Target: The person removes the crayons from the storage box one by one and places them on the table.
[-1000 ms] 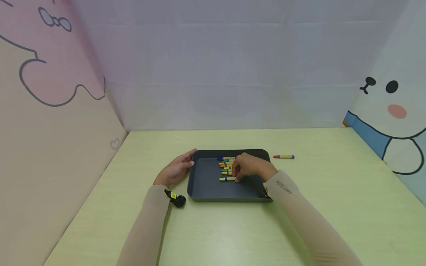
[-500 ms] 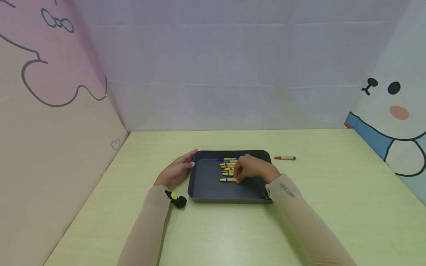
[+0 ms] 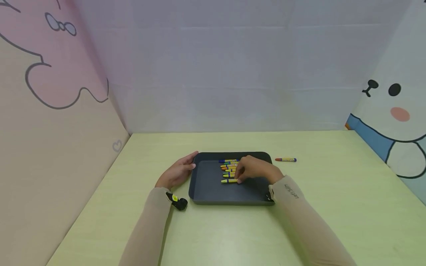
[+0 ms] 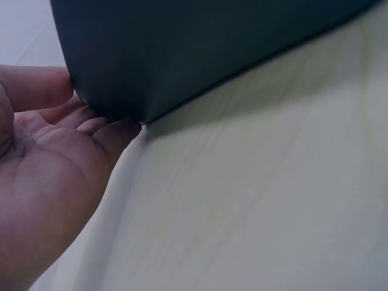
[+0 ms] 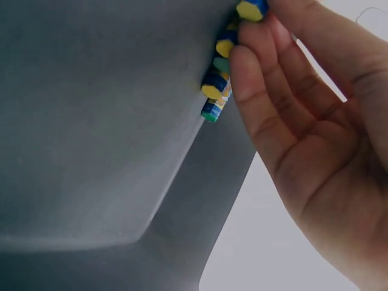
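A dark grey tray (image 3: 208,193) lies on the table, with several crayons (image 3: 229,166) in a row inside it. My left hand (image 3: 177,172) holds the tray's left side. In the left wrist view its thumb presses the outer wall (image 4: 109,48) and the other fingers are at the lower edge. My right hand (image 3: 254,169) is over the tray, pinching the yellow crayon (image 3: 228,181) nearest me by its right end. The right wrist view shows that crayon's end (image 5: 250,10) at the thumb. The right hand hides the right ends of the other crayons.
A red-tipped crayon (image 3: 285,160) lies on the table right of the tray. A pale wall (image 3: 206,92) stands behind the table (image 3: 216,236), with cartoon-printed panels at left and right. A small black device (image 3: 179,203) is worn at the left wrist.
The head view has shifted slightly, so everything sits a little lower in the frame. Both hands keep the same hold on the tray and the yellow crayon.
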A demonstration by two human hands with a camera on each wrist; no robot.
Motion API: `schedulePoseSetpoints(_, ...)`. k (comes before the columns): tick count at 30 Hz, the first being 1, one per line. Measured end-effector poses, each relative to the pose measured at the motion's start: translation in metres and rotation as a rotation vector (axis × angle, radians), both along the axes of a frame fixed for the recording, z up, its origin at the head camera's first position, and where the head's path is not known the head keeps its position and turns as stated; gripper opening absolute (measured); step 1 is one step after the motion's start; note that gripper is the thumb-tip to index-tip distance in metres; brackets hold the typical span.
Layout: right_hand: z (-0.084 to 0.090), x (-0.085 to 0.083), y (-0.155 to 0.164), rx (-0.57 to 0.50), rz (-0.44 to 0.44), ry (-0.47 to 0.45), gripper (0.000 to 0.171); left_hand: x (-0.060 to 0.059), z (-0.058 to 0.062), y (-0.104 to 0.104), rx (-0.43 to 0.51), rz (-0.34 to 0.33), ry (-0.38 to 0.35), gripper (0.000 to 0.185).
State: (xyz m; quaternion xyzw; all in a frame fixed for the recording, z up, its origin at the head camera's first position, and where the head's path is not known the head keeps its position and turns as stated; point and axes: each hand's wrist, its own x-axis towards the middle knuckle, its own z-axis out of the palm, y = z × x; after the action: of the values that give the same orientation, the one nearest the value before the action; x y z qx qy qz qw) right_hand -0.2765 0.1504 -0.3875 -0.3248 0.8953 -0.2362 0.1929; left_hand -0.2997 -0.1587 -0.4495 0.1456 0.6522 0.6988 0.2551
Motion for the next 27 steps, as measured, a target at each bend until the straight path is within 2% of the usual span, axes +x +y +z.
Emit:
schedulePoseSetpoints(6,0.005,0.001,0.002,0.013,0.002,0.017,0.008,0.001,-0.002,0.002,0.003,0.028,-0.023,0.063)
schedulePoseSetpoints(21,0.027,-0.001,0.015,-0.009,0.005,0.073,0.012,0.001,0.002,0.003,0.033,0.013,-0.018,0.064)
schedulePoseSetpoints(27,0.031,-0.001,0.027,-0.021,-0.043,0.076,0.014,0.001,0.001,0.002,0.03,0.01,-0.011,0.064)
